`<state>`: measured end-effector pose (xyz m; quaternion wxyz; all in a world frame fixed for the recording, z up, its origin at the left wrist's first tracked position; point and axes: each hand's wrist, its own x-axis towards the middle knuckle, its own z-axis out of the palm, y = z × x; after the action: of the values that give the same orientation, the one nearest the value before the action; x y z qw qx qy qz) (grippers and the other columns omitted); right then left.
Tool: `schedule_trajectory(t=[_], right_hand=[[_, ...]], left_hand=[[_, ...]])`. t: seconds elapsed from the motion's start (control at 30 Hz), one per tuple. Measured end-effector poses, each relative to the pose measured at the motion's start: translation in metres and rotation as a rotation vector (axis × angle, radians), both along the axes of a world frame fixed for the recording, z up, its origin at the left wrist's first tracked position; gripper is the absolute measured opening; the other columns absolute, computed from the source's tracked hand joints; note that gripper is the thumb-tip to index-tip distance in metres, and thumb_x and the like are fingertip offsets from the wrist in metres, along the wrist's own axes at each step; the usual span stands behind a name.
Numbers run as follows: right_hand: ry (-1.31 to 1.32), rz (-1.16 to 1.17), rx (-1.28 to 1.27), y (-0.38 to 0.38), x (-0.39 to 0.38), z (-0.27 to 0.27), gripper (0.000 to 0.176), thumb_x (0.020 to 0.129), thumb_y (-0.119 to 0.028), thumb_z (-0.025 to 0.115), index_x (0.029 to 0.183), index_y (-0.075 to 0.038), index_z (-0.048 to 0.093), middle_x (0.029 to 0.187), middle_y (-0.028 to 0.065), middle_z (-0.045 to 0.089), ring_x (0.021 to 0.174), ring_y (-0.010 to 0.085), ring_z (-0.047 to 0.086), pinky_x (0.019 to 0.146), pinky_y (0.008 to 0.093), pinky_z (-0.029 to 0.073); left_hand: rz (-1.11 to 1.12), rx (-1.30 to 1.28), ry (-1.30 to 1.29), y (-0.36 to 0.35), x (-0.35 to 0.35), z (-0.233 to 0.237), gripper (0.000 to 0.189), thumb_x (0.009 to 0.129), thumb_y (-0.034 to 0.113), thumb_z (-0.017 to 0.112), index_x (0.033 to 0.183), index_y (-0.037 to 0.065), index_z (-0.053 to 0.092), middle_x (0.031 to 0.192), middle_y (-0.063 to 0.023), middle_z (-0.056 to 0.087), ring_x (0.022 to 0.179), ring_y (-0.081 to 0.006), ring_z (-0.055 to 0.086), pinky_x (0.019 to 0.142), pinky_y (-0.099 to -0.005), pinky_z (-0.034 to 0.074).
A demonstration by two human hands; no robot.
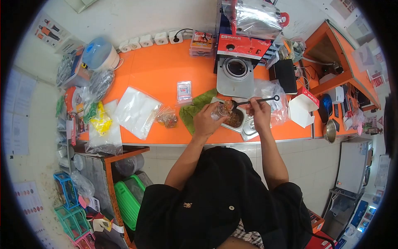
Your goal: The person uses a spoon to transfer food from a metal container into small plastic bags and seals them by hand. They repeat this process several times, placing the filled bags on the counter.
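Observation:
My left hand (208, 121) grips a small clear plastic bag (216, 113) whose mouth faces right. A black ladle (253, 101) is in my right hand (259, 113), its handle pointing up to the right. The ladle's bowl meets the bag's opening, with reddish-brown food (227, 106) there. Below both hands stands a metal food pan (242, 123) partly filled with brown chopped food (234, 119). A metal lid (249, 128) lies against the pan's right side, under my right wrist. The pan rests beside a green cloth (193, 108), and my left forearm hides part of that cloth.
Behind the pan stands a cup sealing machine (238, 50). To the left lie a filled plastic bag (167, 117), a stack of clear bags (136, 112) and a small packet (184, 91). On the right are an open white-and-red box (302, 108) and a metal bowl (330, 131).

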<state>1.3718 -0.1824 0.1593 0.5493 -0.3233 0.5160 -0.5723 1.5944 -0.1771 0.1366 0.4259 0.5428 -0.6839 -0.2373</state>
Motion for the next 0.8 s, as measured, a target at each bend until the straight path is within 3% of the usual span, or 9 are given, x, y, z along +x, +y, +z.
schedule_trajectory(t=[0.07,0.1,0.17,0.4,0.47,0.5,0.7,0.8], right_hand=[[0.516,0.029,-0.151,0.011,0.024,0.024,0.011,0.099,-0.01,0.059,0.1,0.0,0.063,0.08,0.009,0.068,0.064,0.0202,0.062,0.058,0.0317,0.048],[0.516,0.025,-0.15,0.014,0.033,0.032,0.011,0.099,-0.01,0.059,0.1,0.0,0.063,0.08,0.009,0.068,0.064,0.0202,0.062,0.058,0.0317,0.048],[1.096,0.125,-0.69,0.019,0.048,0.047,0.008,0.094,-0.004,0.061,0.1,0.001,0.062,0.084,0.0135,0.068,0.068,0.0306,0.063,0.06,0.0377,0.049],[1.073,0.192,-0.694,0.027,0.061,0.079,0.012,0.089,0.004,0.066,0.101,0.003,0.064,0.09,0.0157,0.066,0.067,0.0302,0.066,0.061,0.035,0.051],[1.071,0.198,-0.674,0.027,0.062,0.083,0.011,0.088,0.003,0.064,0.098,0.001,0.062,0.085,0.0161,0.064,0.07,0.0357,0.062,0.062,0.0428,0.048],[1.071,0.201,-0.677,0.027,0.063,0.085,0.011,0.088,0.003,0.064,0.098,0.001,0.062,0.085,0.0161,0.064,0.07,0.0357,0.062,0.062,0.0428,0.048],[0.971,0.184,-0.661,0.029,0.067,0.085,0.01,0.088,0.004,0.064,0.097,0.002,0.063,0.084,0.0156,0.064,0.066,0.0331,0.062,0.057,0.0388,0.047],[1.028,0.049,-0.577,0.027,0.063,0.08,0.009,0.092,-0.003,0.065,0.1,0.002,0.066,0.083,0.0155,0.068,0.064,0.0267,0.067,0.055,0.0337,0.05]], left_hand=[[0.022,-0.029,-0.04,0.002,-0.004,0.003,0.061,0.063,0.034,0.091,0.114,0.008,0.07,0.104,-0.0093,0.072,0.092,-0.0275,0.072,0.076,-0.0369,0.058],[0.019,-0.029,-0.041,0.003,-0.005,0.003,0.061,0.063,0.034,0.091,0.114,0.008,0.07,0.104,-0.0093,0.072,0.092,-0.0275,0.072,0.076,-0.0369,0.058],[0.027,-0.07,-0.084,0.004,-0.007,0.003,0.061,0.066,0.036,0.089,0.117,0.011,0.067,0.109,-0.0069,0.071,0.088,-0.0287,0.072,0.071,-0.0377,0.058],[0.127,-0.113,-0.011,0.007,-0.008,0.004,0.059,0.069,0.039,0.088,0.115,0.009,0.067,0.105,-0.0084,0.071,0.087,-0.0288,0.072,0.069,-0.0376,0.059],[0.137,-0.078,0.025,0.009,-0.009,0.007,0.059,0.07,0.041,0.088,0.114,0.008,0.067,0.102,-0.01,0.072,0.087,-0.0283,0.073,0.07,-0.0368,0.059],[0.14,-0.079,0.027,0.009,-0.008,0.006,0.059,0.07,0.041,0.088,0.114,0.008,0.067,0.102,-0.01,0.072,0.087,-0.0283,0.073,0.07,-0.0368,0.059],[0.17,-0.055,0.105,0.009,-0.009,0.0,0.057,0.067,0.034,0.091,0.112,0.007,0.068,0.102,-0.0118,0.073,0.091,-0.0297,0.072,0.075,-0.0384,0.057],[0.224,-0.032,0.097,0.006,-0.004,-0.01,0.056,0.067,0.033,0.091,0.111,0.006,0.069,0.1,-0.012,0.073,0.091,-0.029,0.072,0.076,-0.0383,0.057]])
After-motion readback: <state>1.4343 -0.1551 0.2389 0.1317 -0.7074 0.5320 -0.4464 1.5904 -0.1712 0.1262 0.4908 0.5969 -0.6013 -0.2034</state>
